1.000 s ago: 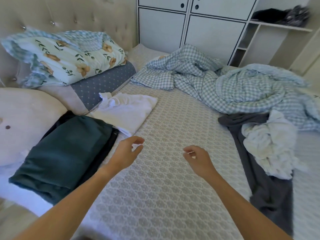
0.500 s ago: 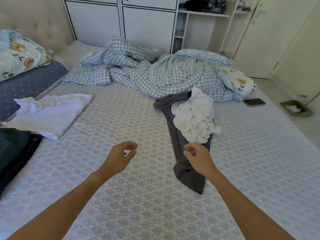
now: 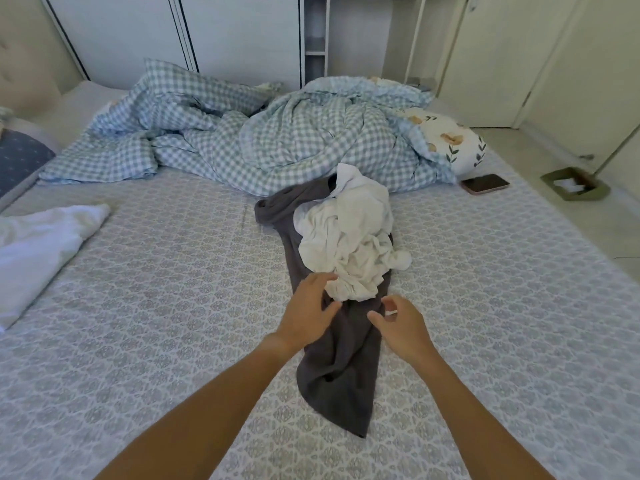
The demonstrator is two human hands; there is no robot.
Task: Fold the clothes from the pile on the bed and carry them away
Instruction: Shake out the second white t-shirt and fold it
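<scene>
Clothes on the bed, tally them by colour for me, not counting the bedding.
White: 2, the crumpled garment on the pile and the folded one at left.
Dark grey: 1, the long garment under the white one.
Total: 3

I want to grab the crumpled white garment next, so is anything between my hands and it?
Nothing visible is in the way. The crumpled white garment lies on top of the dark grey garment; the left hand is at its near edge, and the right hand hovers just short of it, over the grey cloth.
</scene>
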